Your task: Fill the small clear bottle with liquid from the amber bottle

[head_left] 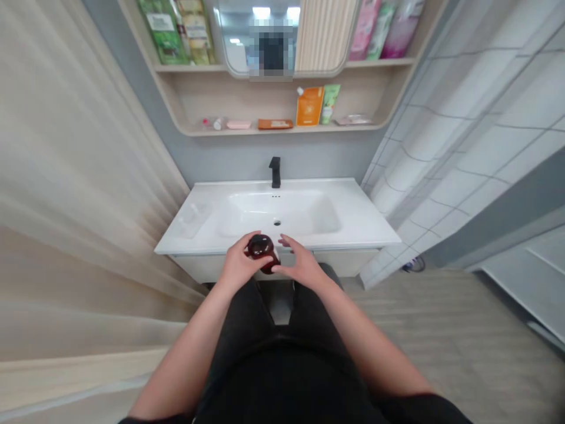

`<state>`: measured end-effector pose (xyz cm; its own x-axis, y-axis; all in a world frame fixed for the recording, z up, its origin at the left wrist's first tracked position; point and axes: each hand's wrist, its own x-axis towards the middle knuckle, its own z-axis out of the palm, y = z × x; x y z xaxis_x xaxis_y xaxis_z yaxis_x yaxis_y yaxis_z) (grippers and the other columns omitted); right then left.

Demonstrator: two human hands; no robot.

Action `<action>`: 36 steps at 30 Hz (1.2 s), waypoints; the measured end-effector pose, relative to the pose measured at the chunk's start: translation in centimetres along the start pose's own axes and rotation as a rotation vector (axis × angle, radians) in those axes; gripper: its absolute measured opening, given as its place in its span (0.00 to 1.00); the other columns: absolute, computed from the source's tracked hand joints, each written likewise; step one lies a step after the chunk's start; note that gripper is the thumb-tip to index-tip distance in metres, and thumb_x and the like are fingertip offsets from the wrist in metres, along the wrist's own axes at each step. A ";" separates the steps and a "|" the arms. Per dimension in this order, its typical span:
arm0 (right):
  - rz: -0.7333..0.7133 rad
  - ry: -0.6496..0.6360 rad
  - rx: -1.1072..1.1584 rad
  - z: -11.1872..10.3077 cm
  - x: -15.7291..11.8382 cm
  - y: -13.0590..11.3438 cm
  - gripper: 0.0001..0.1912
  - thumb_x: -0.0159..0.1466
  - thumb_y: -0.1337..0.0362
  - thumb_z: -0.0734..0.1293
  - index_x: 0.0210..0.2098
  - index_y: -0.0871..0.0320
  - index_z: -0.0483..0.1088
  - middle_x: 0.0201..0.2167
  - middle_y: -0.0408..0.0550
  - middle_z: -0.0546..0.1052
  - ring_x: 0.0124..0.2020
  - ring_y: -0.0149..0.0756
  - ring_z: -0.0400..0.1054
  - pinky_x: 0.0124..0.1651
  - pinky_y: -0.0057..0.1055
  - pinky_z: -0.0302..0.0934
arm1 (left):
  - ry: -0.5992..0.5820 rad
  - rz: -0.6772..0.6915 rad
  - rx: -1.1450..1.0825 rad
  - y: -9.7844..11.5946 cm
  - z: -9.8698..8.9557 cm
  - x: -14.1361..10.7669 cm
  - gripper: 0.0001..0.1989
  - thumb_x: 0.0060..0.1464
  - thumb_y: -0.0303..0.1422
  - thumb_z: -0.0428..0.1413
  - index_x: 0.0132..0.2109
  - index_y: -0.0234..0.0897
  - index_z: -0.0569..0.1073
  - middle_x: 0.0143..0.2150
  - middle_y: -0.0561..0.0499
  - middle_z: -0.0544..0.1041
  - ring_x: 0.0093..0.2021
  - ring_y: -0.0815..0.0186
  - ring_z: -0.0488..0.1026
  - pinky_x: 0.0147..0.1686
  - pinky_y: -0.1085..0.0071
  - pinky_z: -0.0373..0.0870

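A glossy dark red bottle (271, 266) with a rounded, darker top is held in front of the sink's front edge. My left hand (242, 263) wraps round it from the left, fingers over the far side and thumb across the near side. To its right, my right hand (303, 263) is open, with its thumb close to the bottle's right side and its fingers apart. Whether that thumb touches the bottle I cannot tell. Part of a pale label shows on the bottle; the left fingers hide the rest.
Beyond the hands is a white sink (329, 218) with a black faucet (275, 172). A clear tray (194, 219) lies on the counter's left. The shelf above holds an orange pouch (309, 107), a green tube (329, 105) and an orange box (275, 124). Curtains (88, 194) hang on both sides.
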<state>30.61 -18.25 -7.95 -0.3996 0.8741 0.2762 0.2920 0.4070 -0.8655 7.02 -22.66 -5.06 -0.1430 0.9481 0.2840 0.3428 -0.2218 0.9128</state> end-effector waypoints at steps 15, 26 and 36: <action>-0.134 -0.043 -0.101 -0.1 2.5 3.7 0.39 0.65 0.56 0.80 0.73 0.48 0.71 0.68 0.56 0.79 0.68 0.53 0.75 0.72 0.54 0.69 | 0.132 -0.018 0.278 -2.9 -2.7 3.4 0.34 0.47 0.41 0.77 0.62 0.42 0.82 0.60 0.42 0.86 0.60 0.48 0.83 0.68 0.50 0.77; -0.090 -0.051 -0.062 -0.5 2.8 6.4 0.35 0.68 0.55 0.77 0.72 0.47 0.71 0.70 0.55 0.78 0.64 0.50 0.78 0.66 0.52 0.74 | 0.227 -0.059 0.420 -4.4 -5.4 3.8 0.32 0.50 0.42 0.75 0.62 0.42 0.80 0.61 0.43 0.85 0.63 0.47 0.82 0.70 0.51 0.74; 0.185 0.280 -0.386 -11.8 8.4 16.1 0.16 0.65 0.60 0.71 0.50 0.57 0.82 0.49 0.57 0.88 0.49 0.50 0.83 0.54 0.46 0.77 | 0.463 -0.190 0.725 -8.6 -15.2 7.8 0.35 0.52 0.44 0.75 0.63 0.35 0.77 0.58 0.40 0.84 0.60 0.46 0.80 0.66 0.51 0.75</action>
<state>42.24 -1.22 -14.64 -0.0785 0.9567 0.2802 0.6563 0.2612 -0.7079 -11.19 -16.86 -6.23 -0.5654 0.7319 0.3803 0.7576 0.2783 0.5905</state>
